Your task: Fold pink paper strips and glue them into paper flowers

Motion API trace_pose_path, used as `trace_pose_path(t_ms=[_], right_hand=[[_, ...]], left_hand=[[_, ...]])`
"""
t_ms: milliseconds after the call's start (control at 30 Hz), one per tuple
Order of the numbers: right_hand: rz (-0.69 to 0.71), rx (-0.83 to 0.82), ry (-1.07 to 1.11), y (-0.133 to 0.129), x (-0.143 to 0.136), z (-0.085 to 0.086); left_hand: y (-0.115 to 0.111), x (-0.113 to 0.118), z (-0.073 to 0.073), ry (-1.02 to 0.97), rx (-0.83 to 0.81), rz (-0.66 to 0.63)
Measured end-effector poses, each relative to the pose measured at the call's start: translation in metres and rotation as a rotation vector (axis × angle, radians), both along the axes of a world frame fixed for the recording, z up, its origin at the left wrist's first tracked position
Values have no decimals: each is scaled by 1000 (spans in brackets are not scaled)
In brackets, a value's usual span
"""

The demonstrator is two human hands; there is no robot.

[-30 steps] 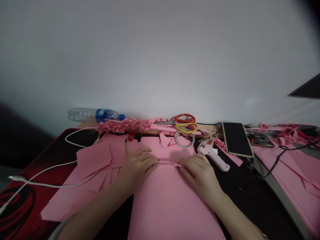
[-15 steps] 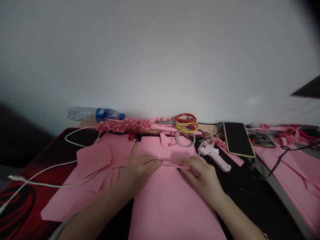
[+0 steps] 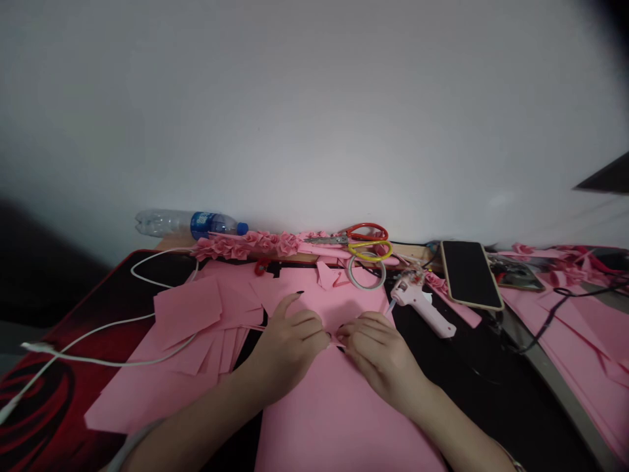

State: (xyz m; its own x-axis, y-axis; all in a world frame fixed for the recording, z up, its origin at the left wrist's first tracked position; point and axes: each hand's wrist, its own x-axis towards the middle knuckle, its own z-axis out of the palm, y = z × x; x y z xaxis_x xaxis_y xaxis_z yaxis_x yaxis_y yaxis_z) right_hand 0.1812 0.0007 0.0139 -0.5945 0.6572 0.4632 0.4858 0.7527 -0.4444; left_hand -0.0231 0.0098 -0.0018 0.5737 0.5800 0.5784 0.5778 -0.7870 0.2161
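Observation:
Both hands meet over a large pink paper sheet (image 3: 339, 419) on the dark mat. My left hand (image 3: 289, 344) is closed in a pinch on a piece of pink folded paper (image 3: 336, 340), with one finger raised away from it. From the other side, my right hand (image 3: 381, 351) grips the same paper between its fingertips. Most of the folded piece is hidden by the fingers; only a small part shows between them. Just beyond the hands, small pink paper scraps (image 3: 327, 275) lie on the sheet.
At the left lie pink paper squares (image 3: 189, 311) and a white cable (image 3: 103, 359). Along the wall are a plastic bottle (image 3: 170, 223), paper roses (image 3: 255, 244), scissors (image 3: 369, 250) and a tape roll (image 3: 368, 287). A glue gun (image 3: 425, 311) and phone (image 3: 470, 275) lie right.
My hands have come closer together and slightly nearer to me. The long folded strip that showed between them is now mostly covered by my fingers.

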Motion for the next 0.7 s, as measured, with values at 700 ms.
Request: trace_pose_path(t_ms=[700], right_hand=[[-66, 149, 28, 1, 5, 0]], left_hand=[[3, -2, 7, 97, -165, 28]])
